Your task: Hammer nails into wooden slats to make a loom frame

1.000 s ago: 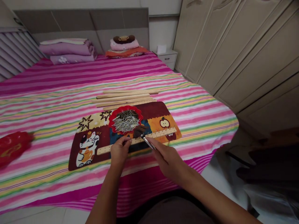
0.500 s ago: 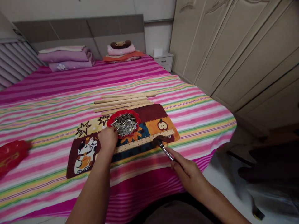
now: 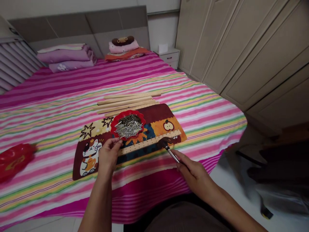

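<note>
My right hand (image 3: 193, 172) is wrapped round the handle of a hammer (image 3: 172, 154), whose dark head hovers over or rests near the right part of a wooden strip (image 3: 147, 142). Nails stand in a row along that strip's right part, and small dark holes or dots mark its left part. At the strip's left end, my left hand (image 3: 109, 154) is closed in a pinch; what its fingertips hold, if anything, is too small to make out. Just beyond those fingertips a red scalloped bowl (image 3: 113, 131) holds a heap of nails (image 3: 129, 126). Under bowl and strip lies a patterned mat (image 3: 155, 115).
Several more wooden strips (image 3: 127, 103) lie behind the mat on the striped bed (image 3: 205, 106). A red plastic object (image 3: 15, 161) sits at the left. Folded bedding (image 3: 67, 55) is stacked by the headboard, and a wardrobe (image 3: 231, 42) stands at the right.
My left hand has turned and drawn back slightly from the bowl's edge, its pinched fingertips now showing. My right hand and the hammer stay nearly in place. The whole view has shifted a little.
</note>
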The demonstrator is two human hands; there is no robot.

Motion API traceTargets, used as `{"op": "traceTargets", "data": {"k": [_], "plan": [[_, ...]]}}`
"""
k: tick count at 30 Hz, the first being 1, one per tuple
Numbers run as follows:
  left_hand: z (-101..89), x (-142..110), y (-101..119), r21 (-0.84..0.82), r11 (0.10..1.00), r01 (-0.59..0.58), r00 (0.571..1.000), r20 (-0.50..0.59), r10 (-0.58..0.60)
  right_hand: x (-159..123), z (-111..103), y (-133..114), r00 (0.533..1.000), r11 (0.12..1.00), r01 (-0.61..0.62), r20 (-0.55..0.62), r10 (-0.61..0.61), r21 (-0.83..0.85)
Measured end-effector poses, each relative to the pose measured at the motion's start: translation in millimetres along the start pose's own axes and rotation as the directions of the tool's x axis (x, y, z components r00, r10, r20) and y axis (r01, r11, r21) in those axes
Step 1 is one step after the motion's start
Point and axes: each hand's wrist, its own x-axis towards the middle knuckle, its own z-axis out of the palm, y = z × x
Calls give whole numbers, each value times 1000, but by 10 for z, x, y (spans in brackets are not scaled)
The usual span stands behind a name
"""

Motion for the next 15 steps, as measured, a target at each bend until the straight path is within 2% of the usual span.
{"op": "traceTargets", "data": {"k": [5, 11, 15], "plan": [[73, -162, -179, -25, 995, 99, 994, 42, -98, -6, 18, -6, 1000, 1000, 16, 20, -16, -18], [150, -193, -166, -30, 988, 149, 989, 7, -148, -21, 39, 45, 999, 999, 31, 18, -30, -21], [155, -203, -166, -42, 990, 133, 991, -4, -133, -15, 42, 45, 999, 999, 28, 22, -28, -15]]}}
